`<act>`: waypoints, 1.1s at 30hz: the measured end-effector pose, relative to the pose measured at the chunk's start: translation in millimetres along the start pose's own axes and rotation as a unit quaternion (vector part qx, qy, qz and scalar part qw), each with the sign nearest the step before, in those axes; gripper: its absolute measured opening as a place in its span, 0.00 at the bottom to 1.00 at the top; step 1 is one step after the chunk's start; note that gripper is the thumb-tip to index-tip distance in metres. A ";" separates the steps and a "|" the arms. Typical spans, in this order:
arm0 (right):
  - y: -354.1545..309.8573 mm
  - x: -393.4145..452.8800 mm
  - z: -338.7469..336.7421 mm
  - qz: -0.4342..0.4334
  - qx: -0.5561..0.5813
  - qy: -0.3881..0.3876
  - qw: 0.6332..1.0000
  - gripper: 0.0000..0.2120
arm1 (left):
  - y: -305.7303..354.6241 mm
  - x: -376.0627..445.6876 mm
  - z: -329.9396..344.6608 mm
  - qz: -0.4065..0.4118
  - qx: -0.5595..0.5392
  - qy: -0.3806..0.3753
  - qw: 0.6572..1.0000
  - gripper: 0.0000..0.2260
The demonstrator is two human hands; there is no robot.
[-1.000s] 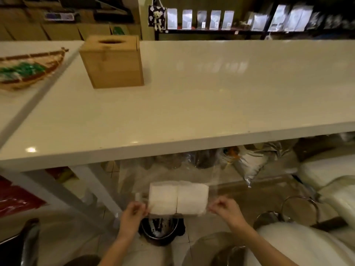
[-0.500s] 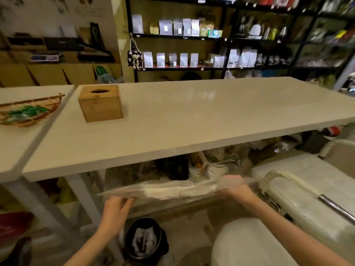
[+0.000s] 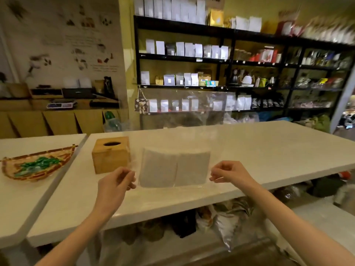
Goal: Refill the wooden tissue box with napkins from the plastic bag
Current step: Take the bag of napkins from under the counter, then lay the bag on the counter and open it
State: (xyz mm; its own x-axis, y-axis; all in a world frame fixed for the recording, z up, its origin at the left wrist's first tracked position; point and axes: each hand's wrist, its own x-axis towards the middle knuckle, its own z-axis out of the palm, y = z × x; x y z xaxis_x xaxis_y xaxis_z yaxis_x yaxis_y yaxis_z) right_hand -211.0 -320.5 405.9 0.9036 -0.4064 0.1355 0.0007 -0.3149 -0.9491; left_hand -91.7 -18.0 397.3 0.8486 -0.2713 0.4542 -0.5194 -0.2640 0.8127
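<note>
Holding a clear plastic bag (image 3: 192,120) up in front of the chest, the person has both bare forearms stretched forward over the near edge of the white table (image 3: 249,150). The left hand (image 3: 115,181) pinches the bag's lower left corner between thumb and curled fingers, and the right hand (image 3: 228,172) pinches the lower right corner the same way, knuckles up, the two hands level and well apart. Between them, at the bottom of the bag, sit two white stacks of napkins (image 3: 174,167) side by side and touching. The rest of the bag rises thin and see-through above them, its top edge reaching up across the shelves behind. The wooden tissue box (image 3: 111,156) stands upright on the table just left of the bag, beyond the left hand, with its oval slot on top dark and nothing showing in it. On a second white table to the left, set apart by a narrow gap, lies a woven basket (image 3: 36,164) with something green in it. Black shelves (image 3: 230,60) along the back wall carry rows of pale pouches, kettles and boxes, and a wooden counter (image 3: 48,112) runs along the left wall. Crumpled bags lie under the table; the far right of the room is blurred.
</note>
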 end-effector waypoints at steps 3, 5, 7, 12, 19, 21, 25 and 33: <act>4.7 34.0 7.9 0.027 0.008 0.018 0.999 0.06 | -15.2 32.9 6.7 -0.032 0.009 -0.017 0.999 0.06; 11.4 55.8 13.1 0.053 -0.002 0.025 0.998 0.04 | -30.6 52.8 12.0 -0.053 0.011 -0.036 0.998 0.07; 17.8 75.3 17.7 0.073 -0.002 0.027 0.997 0.05 | -43.8 70.8 17.2 -0.075 0.000 -0.050 0.996 0.08; 29.2 113.0 26.1 0.099 -0.003 0.028 0.995 0.05 | -69.4 102.7 33.0 -0.131 -0.002 -0.074 0.989 0.08; 39.3 149.1 37.2 0.123 -0.041 0.028 0.991 0.09 | -86.7 119.4 41.0 -0.149 0.075 -0.090 0.982 0.11; 41.1 156.8 39.5 0.136 -0.037 0.025 0.990 0.07 | -89.9 123.1 39.2 -0.123 0.125 -0.086 0.981 0.14; 42.8 163.8 37.3 0.157 -0.093 -0.011 0.983 0.09 | -93.0 123.7 38.1 -0.108 0.183 -0.105 0.972 0.14; 50.5 173.1 30.8 0.167 -0.114 -0.034 0.979 0.09 | -83.3 134.7 37.5 -0.088 0.396 -0.180 0.896 0.16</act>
State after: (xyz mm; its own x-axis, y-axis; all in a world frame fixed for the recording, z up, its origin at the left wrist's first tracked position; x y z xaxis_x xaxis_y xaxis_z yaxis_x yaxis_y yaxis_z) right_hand -41.4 -380.3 372.6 0.8635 -0.4638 -0.1979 -0.3883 -0.3612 -0.8478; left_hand 62.1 -67.3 377.1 0.9111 -0.4041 0.0809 -0.4097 -0.8674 0.2824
